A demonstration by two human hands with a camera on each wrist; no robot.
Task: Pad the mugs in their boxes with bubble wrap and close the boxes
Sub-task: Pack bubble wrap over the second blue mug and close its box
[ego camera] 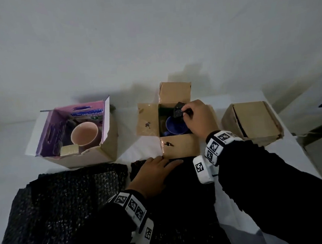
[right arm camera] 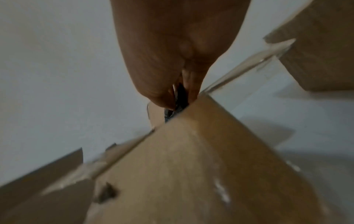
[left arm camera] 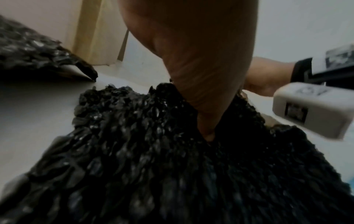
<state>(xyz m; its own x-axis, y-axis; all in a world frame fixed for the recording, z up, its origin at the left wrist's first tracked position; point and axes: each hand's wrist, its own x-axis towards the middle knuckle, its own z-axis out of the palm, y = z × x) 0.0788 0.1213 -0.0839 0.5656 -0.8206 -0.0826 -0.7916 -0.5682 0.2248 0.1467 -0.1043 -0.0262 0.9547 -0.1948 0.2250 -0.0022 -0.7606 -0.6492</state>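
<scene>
Head view has the right hand (ego camera: 196,117) over the open middle box (ego camera: 177,145), fingers pinched on a small black wad of bubble wrap (ego camera: 178,110) right above the blue mug (ego camera: 176,125) inside, likely to fill the gap beside it. Down front, the left hand (ego camera: 152,172) lies flat, fingers straight, on the bubble wrap sheet (ego camera: 69,196), seemingly pinning it. Over left, the pink mug (ego camera: 84,133) waits unpadded in the purple-lined box (ego camera: 76,136); the right-hand box (ego camera: 252,122) looks closed already.
</scene>
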